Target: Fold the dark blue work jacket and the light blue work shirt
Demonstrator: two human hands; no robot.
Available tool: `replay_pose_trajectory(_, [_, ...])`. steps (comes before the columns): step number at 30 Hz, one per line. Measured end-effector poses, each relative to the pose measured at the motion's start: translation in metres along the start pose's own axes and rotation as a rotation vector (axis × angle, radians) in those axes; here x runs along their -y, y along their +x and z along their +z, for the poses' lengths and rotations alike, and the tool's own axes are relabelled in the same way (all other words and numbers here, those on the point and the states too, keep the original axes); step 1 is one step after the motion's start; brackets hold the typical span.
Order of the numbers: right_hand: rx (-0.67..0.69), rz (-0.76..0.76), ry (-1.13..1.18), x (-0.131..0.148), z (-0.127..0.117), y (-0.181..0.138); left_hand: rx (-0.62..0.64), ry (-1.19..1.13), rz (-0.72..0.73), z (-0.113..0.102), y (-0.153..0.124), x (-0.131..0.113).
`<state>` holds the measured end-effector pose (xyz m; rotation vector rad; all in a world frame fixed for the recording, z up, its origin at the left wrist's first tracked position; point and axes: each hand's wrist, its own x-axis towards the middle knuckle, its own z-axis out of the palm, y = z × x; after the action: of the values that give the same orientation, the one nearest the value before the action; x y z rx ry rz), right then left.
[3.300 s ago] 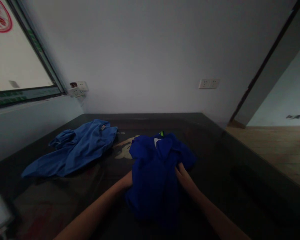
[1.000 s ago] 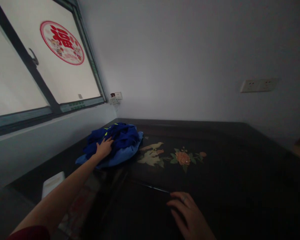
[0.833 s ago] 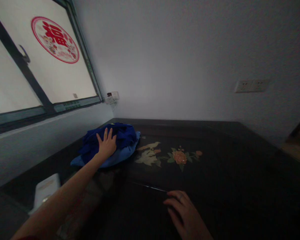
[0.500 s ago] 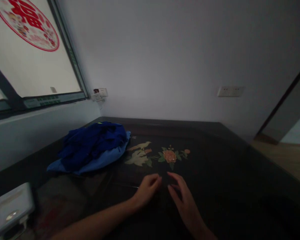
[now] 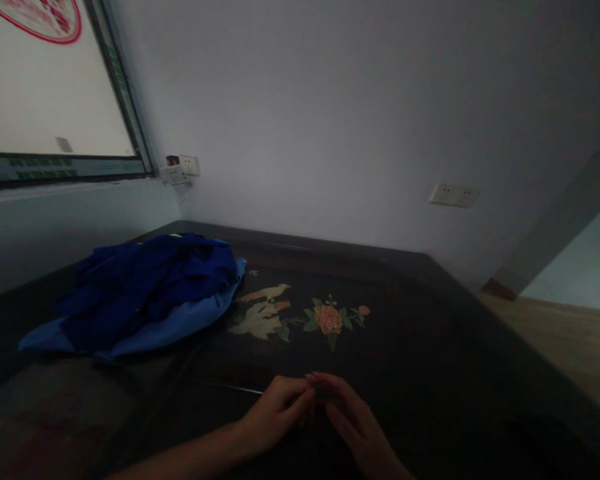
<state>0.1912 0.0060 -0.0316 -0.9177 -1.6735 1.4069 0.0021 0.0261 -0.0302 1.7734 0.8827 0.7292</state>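
Observation:
My left hand [image 5: 280, 410] is low over the dark tabletop [image 5: 410, 360], its fingers curled in loosely and its thumb bent close to them. No object shows in it. Beside it, my right hand [image 5: 354, 420] has its fingers bent, with the thumb apart from them and nothing visible between. The fingertips of both hands meet or nearly meet; exact contact is hard to make out in the dim light. Just beyond the hands, a flower picture [image 5: 329, 319] and a bird picture [image 5: 265, 313] decorate the table surface.
A heap of dark blue cloth [image 5: 150, 287] lies on a lighter blue cloth [image 5: 185, 320] at the left. Behind the table is a wall with sockets [image 5: 453, 195] and more sockets [image 5: 187, 165] near the window [image 5: 55, 100]. The floor [image 5: 570, 333] shows at right.
My hands have come together from a small gap and sit slightly lower in view. The view has shifted and tilted, so the pale device at lower left is out of sight. The cloth seems undisturbed.

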Motion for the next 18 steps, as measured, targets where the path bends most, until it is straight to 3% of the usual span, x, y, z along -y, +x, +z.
replay_pose_trajectory(7, [0.035, 0.002, -0.092, 0.0053, 0.002, -0.0019, 0.085, 0.086, -0.035, 0.0001, -0.0015, -0.003])
replay_pose_trajectory(18, [0.051, -0.02, -0.195, 0.0087, 0.0006, -0.0021, 0.118, 0.097, -0.046, -0.0007, -0.0016, -0.003])
